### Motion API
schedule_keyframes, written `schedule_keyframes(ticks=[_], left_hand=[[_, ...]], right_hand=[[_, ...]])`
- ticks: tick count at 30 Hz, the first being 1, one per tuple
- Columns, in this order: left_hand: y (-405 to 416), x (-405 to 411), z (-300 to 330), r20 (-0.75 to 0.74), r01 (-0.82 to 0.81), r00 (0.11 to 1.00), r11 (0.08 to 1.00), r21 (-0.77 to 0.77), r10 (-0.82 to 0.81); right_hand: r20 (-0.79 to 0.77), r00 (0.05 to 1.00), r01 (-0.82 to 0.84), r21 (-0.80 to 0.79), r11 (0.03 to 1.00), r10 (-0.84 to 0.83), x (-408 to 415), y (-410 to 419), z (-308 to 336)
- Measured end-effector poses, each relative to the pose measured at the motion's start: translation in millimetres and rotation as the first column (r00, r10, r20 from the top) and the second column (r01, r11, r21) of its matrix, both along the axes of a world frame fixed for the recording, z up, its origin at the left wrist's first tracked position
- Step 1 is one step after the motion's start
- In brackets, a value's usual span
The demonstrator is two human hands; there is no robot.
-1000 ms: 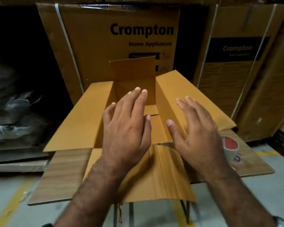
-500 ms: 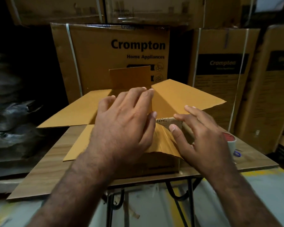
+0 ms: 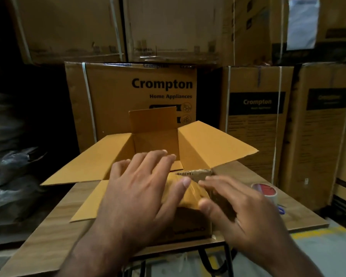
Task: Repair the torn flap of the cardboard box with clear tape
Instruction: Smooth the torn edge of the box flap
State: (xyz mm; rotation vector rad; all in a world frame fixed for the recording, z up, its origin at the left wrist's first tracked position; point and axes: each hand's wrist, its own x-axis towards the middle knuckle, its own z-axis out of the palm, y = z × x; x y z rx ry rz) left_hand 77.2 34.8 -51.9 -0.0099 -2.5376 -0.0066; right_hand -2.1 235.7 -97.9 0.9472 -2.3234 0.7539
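An open cardboard box [image 3: 212, 144] stands on a wooden table [image 3: 54, 222]. Its near flap [image 3: 88, 204] hangs outward over the front, and a ragged torn edge [image 3: 196, 173] shows at its right corner. My left hand [image 3: 144, 188] lies flat on this flap, fingers stretched toward the box opening. My right hand [image 3: 244, 212] is just right of it, thumb and forefinger apart and touching the flap's right edge below the tear. A glossy patch shows between the hands. A roll of clear tape [image 3: 266, 191] with a red core lies on the table, right of the box.
Blue-handled scissors [image 3: 281, 209] lie beside the tape roll, near the table's right edge. Large strapped Crompton cartons [image 3: 162, 86] are stacked close behind and to the right. Dark plastic-wrapped bundles [image 3: 12, 162] sit at the left. Black metal table legs [image 3: 206, 254] show below.
The view has tilted up, showing more stacked cartons. My right hand has dropped from the torn edge to the flap's right side. My left hand stays flat on the near flap.
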Motion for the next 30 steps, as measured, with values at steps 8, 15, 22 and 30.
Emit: schedule_keyframes(ticks=[8,15,22,30], left_hand=[[-6.6,4.5,-9.2,-0.049,0.023,0.998,0.993,-0.116,-0.029],[-11.8,24.0,-14.6,-0.207,0.065,0.973,0.985,-0.16,-0.098],[-29.0,-1.3,-8.4,-0.485,0.005,0.872,0.99,-0.142,-0.074],[-61.4,-28.8,4.5,-0.47,-0.005,0.876,0.972,-0.235,-0.109]], right_hand=[[-0.135,0.987,0.099,0.111,0.989,-0.084,-1.7,-1.5,-7.1],[-0.147,0.984,0.1,-0.031,0.994,-0.104,9.6,-2.6,-7.4],[-0.174,0.977,0.072,-0.264,0.962,-0.121,6.7,-21.3,23.5],[0.026,0.999,0.029,-0.361,0.932,-0.021,-18.9,-24.2,35.4]])
